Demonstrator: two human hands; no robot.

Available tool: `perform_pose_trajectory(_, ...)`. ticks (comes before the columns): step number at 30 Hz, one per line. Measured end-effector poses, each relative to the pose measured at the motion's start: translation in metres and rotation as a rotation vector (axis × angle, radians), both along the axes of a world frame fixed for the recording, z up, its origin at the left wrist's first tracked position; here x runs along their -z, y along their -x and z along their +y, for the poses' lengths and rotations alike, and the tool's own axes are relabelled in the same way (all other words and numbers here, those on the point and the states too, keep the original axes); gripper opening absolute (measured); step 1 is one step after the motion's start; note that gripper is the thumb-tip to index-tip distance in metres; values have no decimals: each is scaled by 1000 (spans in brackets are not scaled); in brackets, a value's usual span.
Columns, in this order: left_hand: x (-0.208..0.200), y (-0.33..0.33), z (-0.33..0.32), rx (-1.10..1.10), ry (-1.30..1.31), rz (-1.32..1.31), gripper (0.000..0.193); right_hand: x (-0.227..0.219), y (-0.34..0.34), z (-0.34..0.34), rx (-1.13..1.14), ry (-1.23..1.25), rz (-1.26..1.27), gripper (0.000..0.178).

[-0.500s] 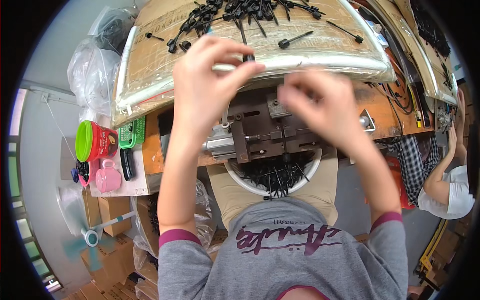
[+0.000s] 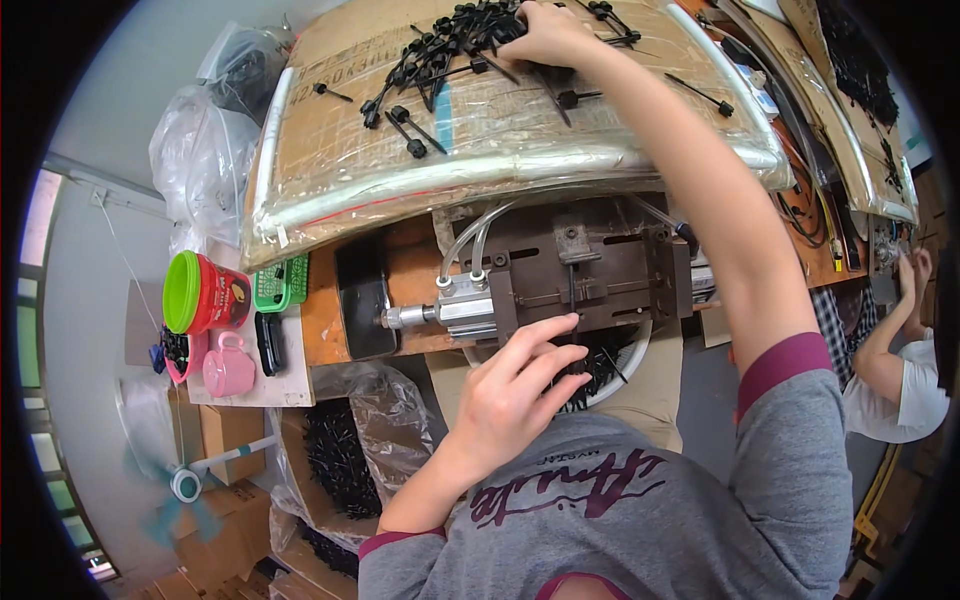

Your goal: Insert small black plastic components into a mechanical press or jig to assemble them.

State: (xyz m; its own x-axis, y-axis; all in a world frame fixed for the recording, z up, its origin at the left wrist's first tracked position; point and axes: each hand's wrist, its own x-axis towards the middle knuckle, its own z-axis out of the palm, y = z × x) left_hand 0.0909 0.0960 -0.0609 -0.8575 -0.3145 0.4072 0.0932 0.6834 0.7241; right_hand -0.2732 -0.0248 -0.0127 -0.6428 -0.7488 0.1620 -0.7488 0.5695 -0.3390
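My left hand (image 2: 510,390) is low in front of the dark metal fixture (image 2: 540,262), fingers apart and holding nothing. Its index fingertip is at the lower end of a thin black rod (image 2: 573,290) set upright in the fixture's middle; whether they touch I cannot tell. My right arm stretches forward to the heap of black knob-headed rods (image 2: 440,55) on the cardboard-topped surface. There my right hand (image 2: 555,35) has its fingers and thumb closed round some of the black rods at the heap's right part; its fingertips are partly hidden.
A white-rimmed tub (image 2: 635,360) of black pieces sits on my lap, under the fixture. To the left stand a red-and-green bucket (image 2: 205,292), a pink cup (image 2: 229,368) and a green basket (image 2: 283,285). A fan (image 2: 185,485) is at lower left. Another person (image 2: 890,370) works at far right.
My right hand has moved from above the fixture forward into the heap. My left hand has dropped from the surface's front edge to the fixture's near side, and the black rod it held is gone from it.
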Motion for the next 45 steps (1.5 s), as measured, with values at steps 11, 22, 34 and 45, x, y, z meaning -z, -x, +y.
perform_pose_trajectory(11,48,21,22,-81,298,-42,27,-17,-11,80,-692,-45,-39,52)
perform_pose_trajectory(22,47,34,21,-83,479,-108,27,-14,-24,130,-403,109,159,23)
perform_pose_trajectory(34,-7,44,17,-143,-131,206,65,-23,-78,206,-317,613,-979,20)
perform_pose_trajectory(45,10,20,20,-102,107,68,27,-9,-47,158,-214,304,32,33)
